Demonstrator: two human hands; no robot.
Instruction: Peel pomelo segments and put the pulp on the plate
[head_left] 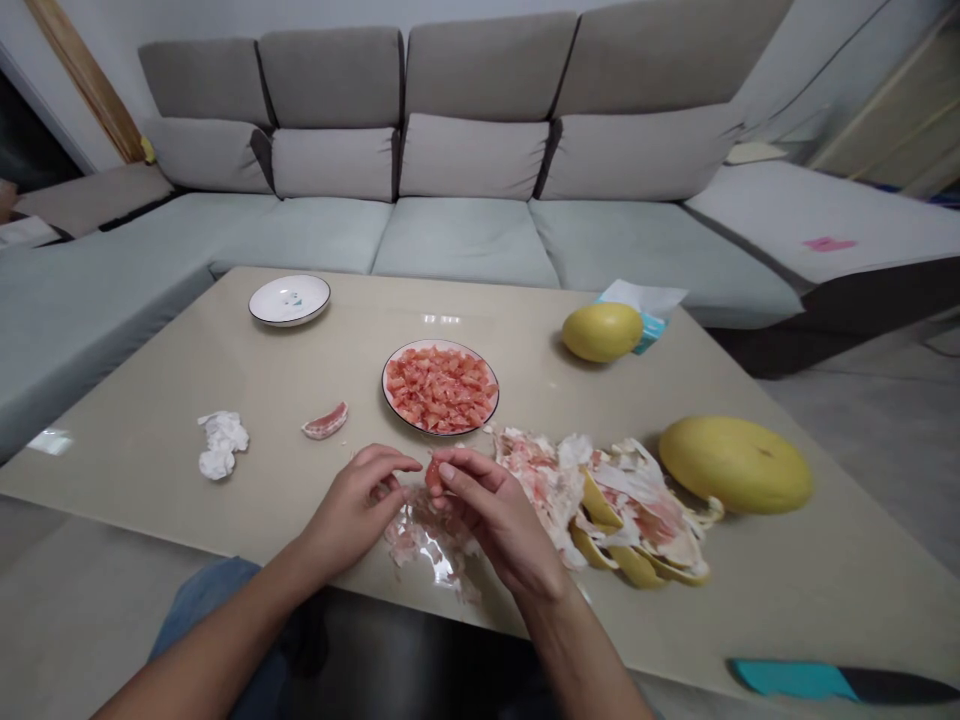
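The right hand (495,510) pinches a small reddish piece of fruit flesh (434,476) between thumb and fingers, over the near edge of the worktop (165,390). The piece sits at the tips of that hand, on the side facing the left hand (360,500). The left hand is loosely spread, its fingers bent and its index finger reaching toward the piece; the fingertip is just beside it, and whether they touch I cannot tell.

Beneath and between both hands lie pale pink scraps (427,525) of membrane. Just beyond the hands stands a dark-rimmed plate (442,432) filled with loose chunks of red flesh (442,388). A single segment (325,421) rests beyond the left hand, left of the plate, and farther left lies a crumpled white tissue (223,443).

To the right of the right hand spreads a heap of yellow rind and membrane (615,500), with a large yellow fruit (735,465) close behind it. A smaller yellow fruit (602,332) lies farther back, against a tissue pack (651,332). At far left is a white plate (270,300); at the near right corner, a teal-handled knife (795,678). Behind everything runs a grey sofa (465,240).
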